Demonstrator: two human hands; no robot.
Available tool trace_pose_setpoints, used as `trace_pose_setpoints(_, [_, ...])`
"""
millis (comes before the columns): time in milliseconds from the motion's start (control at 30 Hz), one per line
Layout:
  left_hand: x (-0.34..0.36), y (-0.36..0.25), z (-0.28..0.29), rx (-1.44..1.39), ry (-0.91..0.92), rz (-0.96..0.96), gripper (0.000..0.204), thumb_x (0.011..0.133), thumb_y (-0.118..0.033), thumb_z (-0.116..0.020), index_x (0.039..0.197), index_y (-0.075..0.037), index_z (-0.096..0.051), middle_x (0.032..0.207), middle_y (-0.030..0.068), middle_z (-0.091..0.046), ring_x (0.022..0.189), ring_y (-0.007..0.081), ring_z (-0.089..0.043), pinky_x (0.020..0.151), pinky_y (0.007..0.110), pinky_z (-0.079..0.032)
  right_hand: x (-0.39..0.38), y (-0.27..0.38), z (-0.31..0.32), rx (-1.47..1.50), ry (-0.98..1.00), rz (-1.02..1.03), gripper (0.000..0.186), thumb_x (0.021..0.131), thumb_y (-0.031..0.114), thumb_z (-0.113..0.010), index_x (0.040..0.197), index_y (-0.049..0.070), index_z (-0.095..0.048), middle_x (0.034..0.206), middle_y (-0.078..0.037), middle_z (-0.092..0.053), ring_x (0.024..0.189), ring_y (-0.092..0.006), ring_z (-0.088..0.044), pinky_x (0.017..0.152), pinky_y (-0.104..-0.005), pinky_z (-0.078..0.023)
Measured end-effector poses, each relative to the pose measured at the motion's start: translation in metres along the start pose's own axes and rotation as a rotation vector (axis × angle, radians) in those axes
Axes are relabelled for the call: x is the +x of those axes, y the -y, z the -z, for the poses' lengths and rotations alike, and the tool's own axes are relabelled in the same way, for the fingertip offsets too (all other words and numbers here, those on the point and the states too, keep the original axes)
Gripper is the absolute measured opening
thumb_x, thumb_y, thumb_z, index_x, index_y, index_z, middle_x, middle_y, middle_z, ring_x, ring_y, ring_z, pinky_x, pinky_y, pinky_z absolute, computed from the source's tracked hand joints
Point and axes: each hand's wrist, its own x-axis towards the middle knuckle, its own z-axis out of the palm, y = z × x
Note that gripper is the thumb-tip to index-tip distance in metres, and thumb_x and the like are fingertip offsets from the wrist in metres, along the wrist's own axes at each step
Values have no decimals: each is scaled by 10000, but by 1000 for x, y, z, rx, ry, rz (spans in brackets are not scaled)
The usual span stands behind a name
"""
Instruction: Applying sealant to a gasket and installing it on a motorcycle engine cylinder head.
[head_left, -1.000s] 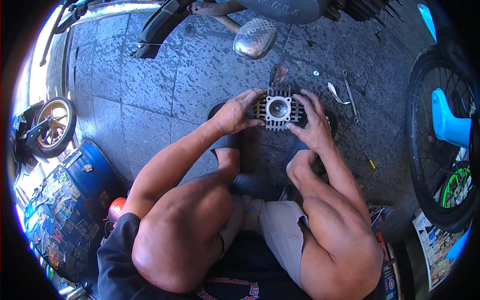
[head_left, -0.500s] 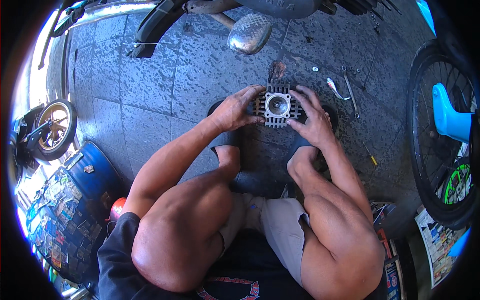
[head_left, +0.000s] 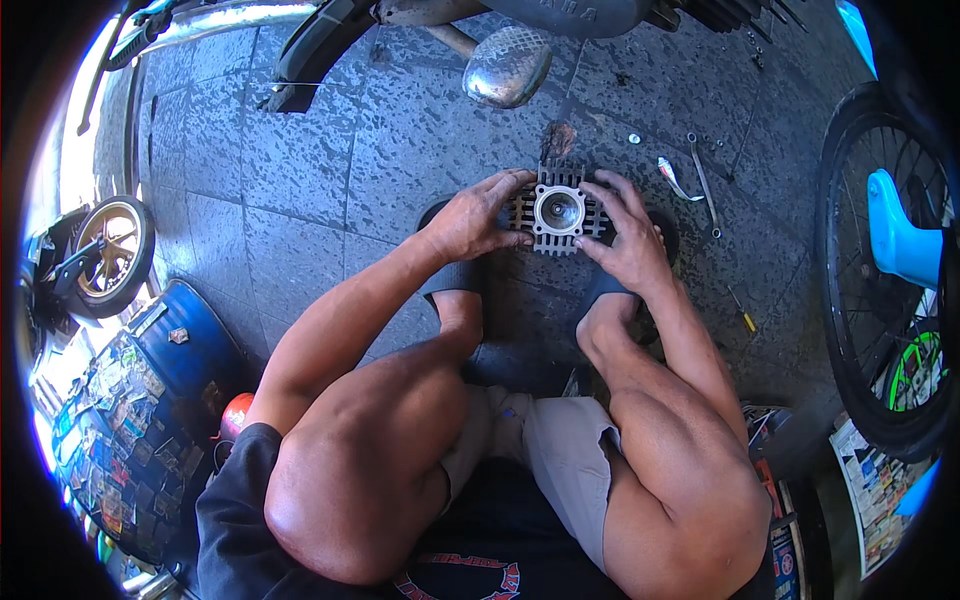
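- The finned metal part [head_left: 559, 211] is sitting between the two hands, with its round bowl facing up toward the camera.
- From the part's centre, the left hand [head_left: 478, 220] is gripping at nine o'clock, fingers along the upper side and thumb along the lower.
- The right hand [head_left: 634, 238] is gripping from between three and four o'clock, its thumb reaching in close to the pale flange around the bowl.
- Neither hand is lying clearly nearer; both are touching the part, though the right thumb is coming closest to its middle.
- No long axis is showing: fins are projecting toward twelve, three, six and nine o'clock at about equal reach, making a cross.
- Whether the part is resting on the floor [head_left: 290, 190] or hanging above it, I cannot tell.
- Below the hands, the left shoe [head_left: 457, 280] is standing toward eight o'clock and the right shoe [head_left: 598, 303] toward five, bounding the near side.
- A metal pedal [head_left: 508, 70] is jutting overhead at eleven o'clock, well apart.
- Tiled floor is stretching away at ten o'clock; toward three, a tube [head_left: 676, 180] and a wrench [head_left: 704, 186] are lying beyond the right hand, and a yellow-handled screwdriver [head_left: 746, 320] at four.
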Motion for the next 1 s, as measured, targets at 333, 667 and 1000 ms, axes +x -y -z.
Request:
trace_pose_setpoints(333, [1, -2, 1, -14, 12, 31, 876, 766, -272, -882, 1496, -52, -452, 1436, 188, -555, 1312, 393, -566, 1116, 443, -479, 1, 0, 1, 9, 22, 9, 763, 748, 138, -856, 1445, 149, -547, 1544, -141, -415, 1447, -378, -411, 1183, -478, -407])
trace_pose_setpoints(667, [2, 1, 0, 17, 35, 49, 964, 759, -370, -903, 1526, -47, -417, 1450, 199, -556, 1327, 377, -577, 1127, 460, -479, 2, 1, 1, 14, 27, 1, 769, 751, 132, -870, 1447, 154, -542, 1534, -141, -411, 1449, -381, -393, 1192, -479, -402])
trace_pose_setpoints(1000, [1, -6, 2, 6, 28, 70, 883, 759, -246, -886, 1496, -42, -445, 1466, 188, -534, 1323, 390, -561, 1128, 441, -475, 1, -1, 1, 14, 16, 15, 773, 746, 132, -866, 1446, 149, -537, 1530, -143, -417, 1447, -380, -396, 1192, -482, -396])
